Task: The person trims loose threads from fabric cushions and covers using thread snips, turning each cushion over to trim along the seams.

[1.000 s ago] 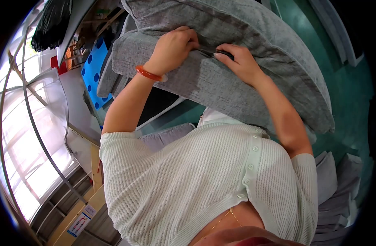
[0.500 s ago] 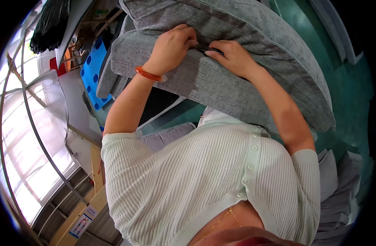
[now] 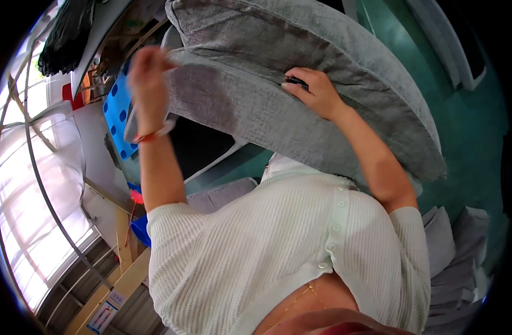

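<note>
Head view: left hand (image 3: pixel 150 75) had swung off the grey cushion (image 3: pixel 250 103), grip too blurred to tell; right hand (image 3: pixel 317 94) still gripped a black tool (image 3: pixel 298 83).

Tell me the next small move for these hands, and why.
Probably set the left hand on the grey fabric beside the dark tool to steady it: the right hand holds that tool against the fabric, while the left, blurred, is well away from it.
</note>
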